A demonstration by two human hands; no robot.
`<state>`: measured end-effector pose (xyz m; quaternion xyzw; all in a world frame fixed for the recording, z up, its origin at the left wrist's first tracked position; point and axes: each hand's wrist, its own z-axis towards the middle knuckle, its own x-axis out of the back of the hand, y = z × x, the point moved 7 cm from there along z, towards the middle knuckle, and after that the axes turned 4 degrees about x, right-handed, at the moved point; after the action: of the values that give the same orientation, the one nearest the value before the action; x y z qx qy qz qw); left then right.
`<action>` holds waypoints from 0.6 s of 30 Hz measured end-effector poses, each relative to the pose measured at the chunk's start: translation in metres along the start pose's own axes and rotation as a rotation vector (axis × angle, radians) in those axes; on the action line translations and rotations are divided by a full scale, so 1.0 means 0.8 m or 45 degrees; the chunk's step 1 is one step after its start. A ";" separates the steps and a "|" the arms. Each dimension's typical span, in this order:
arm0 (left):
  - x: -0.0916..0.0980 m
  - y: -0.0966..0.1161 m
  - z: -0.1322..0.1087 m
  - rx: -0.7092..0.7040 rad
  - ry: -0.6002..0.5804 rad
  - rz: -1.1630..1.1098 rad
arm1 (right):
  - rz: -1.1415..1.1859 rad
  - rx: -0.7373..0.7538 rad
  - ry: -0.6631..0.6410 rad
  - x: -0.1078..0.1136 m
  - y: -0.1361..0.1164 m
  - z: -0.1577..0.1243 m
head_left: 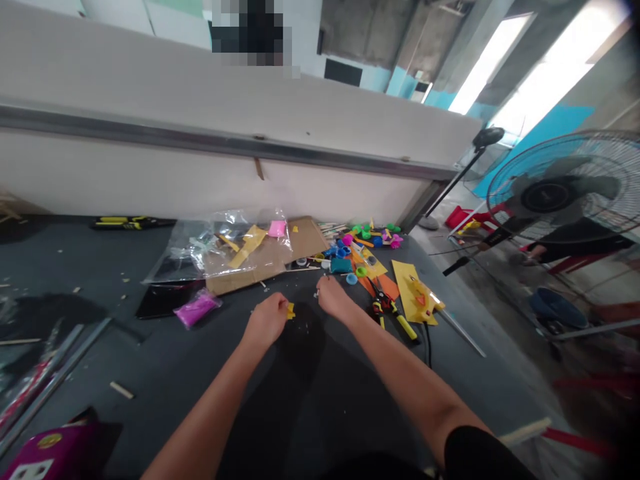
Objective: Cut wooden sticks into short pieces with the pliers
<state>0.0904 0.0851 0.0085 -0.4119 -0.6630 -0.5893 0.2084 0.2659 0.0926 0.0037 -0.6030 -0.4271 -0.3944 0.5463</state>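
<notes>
My left hand is curled into a loose fist over the dark table and pinches a small yellow piece at its fingertips. My right hand is beside it, fingers closed together and pressed down near the table; what it holds, if anything, is too small to make out. Both forearms reach out from the bottom of the view. Tiny pale scraps lie on the table between the hands.
A cardboard sheet with clear plastic bags lies behind the hands. Small colourful caps, yellow paper, pliers and a magenta bag sit around. A fan stands at the right. A low wall runs behind.
</notes>
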 end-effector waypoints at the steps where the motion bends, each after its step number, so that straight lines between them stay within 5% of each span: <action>1: -0.001 -0.005 0.001 0.020 0.000 -0.047 | 0.031 0.041 -0.035 0.000 -0.002 0.007; 8: -0.018 -0.035 0.018 0.084 0.018 -0.282 | 0.065 0.170 -0.094 0.021 0.011 0.032; 13: -0.026 -0.042 0.021 0.163 -0.023 -0.470 | 0.105 0.294 -0.246 -0.002 -0.011 0.031; 18: -0.025 -0.042 0.017 0.179 -0.041 -0.582 | 0.282 0.223 -0.364 -0.015 -0.020 0.035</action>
<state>0.0779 0.0932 -0.0298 -0.2452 -0.7815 -0.5670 0.0871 0.2474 0.1204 -0.0055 -0.6462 -0.4642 -0.2036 0.5705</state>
